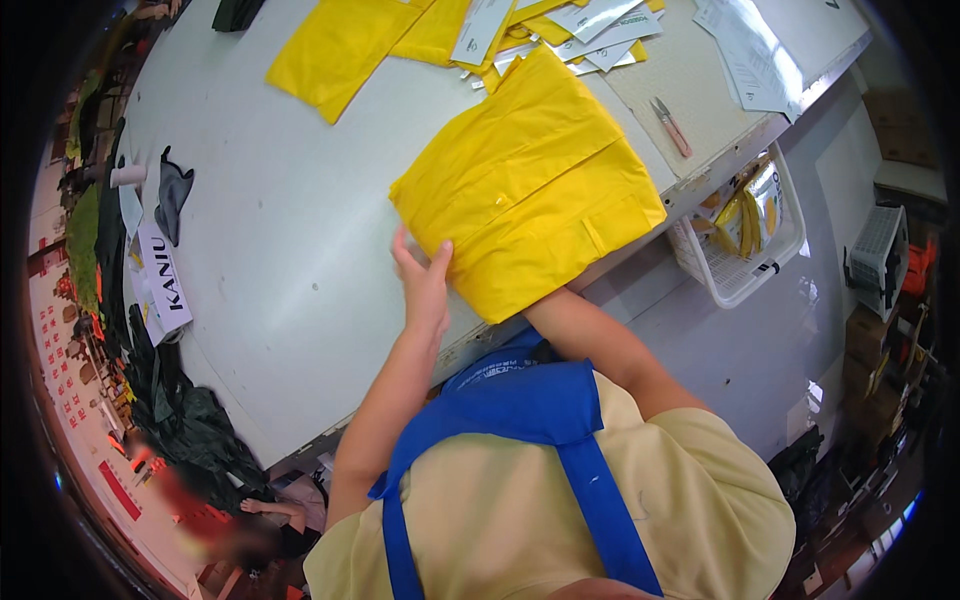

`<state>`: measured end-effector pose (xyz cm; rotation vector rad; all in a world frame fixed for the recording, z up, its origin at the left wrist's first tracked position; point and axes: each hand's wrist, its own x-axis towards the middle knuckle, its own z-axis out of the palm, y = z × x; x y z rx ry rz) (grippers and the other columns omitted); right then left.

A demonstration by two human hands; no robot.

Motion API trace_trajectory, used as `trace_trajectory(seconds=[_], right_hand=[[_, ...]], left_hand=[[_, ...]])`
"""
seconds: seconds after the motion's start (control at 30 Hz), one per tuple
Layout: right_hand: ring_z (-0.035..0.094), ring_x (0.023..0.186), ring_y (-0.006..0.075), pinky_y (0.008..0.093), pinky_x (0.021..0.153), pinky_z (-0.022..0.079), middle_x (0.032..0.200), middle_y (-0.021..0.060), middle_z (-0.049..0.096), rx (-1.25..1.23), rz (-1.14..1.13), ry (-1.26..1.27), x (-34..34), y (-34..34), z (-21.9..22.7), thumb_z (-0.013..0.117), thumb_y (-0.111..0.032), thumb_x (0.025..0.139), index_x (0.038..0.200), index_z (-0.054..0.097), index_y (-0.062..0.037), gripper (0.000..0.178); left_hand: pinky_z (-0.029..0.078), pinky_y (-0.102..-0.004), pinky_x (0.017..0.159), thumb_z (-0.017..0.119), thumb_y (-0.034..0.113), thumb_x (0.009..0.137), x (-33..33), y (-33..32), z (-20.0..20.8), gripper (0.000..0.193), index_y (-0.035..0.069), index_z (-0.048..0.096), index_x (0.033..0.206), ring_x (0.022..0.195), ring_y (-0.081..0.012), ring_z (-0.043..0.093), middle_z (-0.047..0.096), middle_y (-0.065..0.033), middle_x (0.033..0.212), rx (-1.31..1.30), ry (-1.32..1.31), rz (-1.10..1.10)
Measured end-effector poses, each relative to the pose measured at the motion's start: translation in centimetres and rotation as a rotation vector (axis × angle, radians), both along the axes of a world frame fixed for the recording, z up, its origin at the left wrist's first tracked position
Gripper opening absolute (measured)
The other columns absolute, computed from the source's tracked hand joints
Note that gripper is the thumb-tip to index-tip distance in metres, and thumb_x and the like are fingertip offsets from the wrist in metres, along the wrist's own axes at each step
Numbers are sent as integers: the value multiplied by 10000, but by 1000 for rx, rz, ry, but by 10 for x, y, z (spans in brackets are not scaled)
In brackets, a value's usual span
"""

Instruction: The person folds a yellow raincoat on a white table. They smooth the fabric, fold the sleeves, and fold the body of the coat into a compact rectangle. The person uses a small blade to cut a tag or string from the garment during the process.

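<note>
A folded yellow garment (530, 185) lies near the front edge of the white table (290, 250). My left hand (422, 280) rests against the garment's lower left edge, thumb up on the fabric and fingers pressing its side. My right forearm (590, 335) reaches up from below and runs under the garment's front edge. The right hand itself is hidden beneath the yellow fabric, so its grip cannot be seen.
More yellow pieces (340, 45) and white paper cards (590, 25) lie at the table's far side. A small cutter (671, 126) sits on a grey mat. A white wire basket (745, 230) hangs at the table's right edge. Dark cloth (172, 195) and a paper cup (128, 175) lie left.
</note>
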<state>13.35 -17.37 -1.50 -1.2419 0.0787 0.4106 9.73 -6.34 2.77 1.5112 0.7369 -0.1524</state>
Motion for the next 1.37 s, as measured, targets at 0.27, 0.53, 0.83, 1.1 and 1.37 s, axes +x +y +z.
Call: trace_trajectory(seconds=[0.27, 0.53, 0.83, 1.1, 1.37], right_hand=[[333, 1325, 273, 397, 1108, 226, 1460, 107, 343, -645, 268, -289, 4, -22, 22, 353, -458, 965, 1417, 357, -140, 553], [481, 1208, 318, 364, 1001, 361, 1319, 215, 486, -738, 387, 234, 37, -176, 134, 609, -389, 872, 1390, 378, -86, 644], [550, 1050, 455, 450, 890, 433, 1117, 311, 572, -986, -13, -37, 54, -124, 16, 482, -427, 933, 1338, 299, 20, 630], [565, 1018, 447, 444, 875, 443, 1049, 318, 593, -1017, 568, 65, 11, -108, 20, 498, -445, 913, 1194, 452, 32, 556], [348, 1328, 315, 411, 1078, 310, 1413, 177, 390, -1198, 913, -569, 171, -40, 64, 751, -444, 722, 1441, 251, -108, 938]], left_hand=[[366, -400, 1021, 509, 97, 928, -14, -3, 10, 705, 201, 50, 1454, 1265, -271, 374, 309, -144, 1420, -621, -43, 173], [386, -385, 1001, 499, 39, 919, -28, -7, -40, 691, 164, 80, 1454, 1258, -264, 377, 282, -147, 1434, -322, -206, 82], [289, -500, 1077, 309, 791, 786, -55, 44, -42, 936, 151, 210, 1461, 1342, -338, 304, 261, -119, 1496, -1151, -199, 207], [373, -483, 1003, 666, 359, 850, -63, -1, -40, 694, 140, 288, 1389, 1257, -262, 413, 439, -64, 1347, -890, -276, 236], [516, -432, 843, 615, 155, 896, -41, 1, -35, 609, 136, 260, 1390, 1166, -261, 506, 458, -86, 1314, -559, -136, 491]])
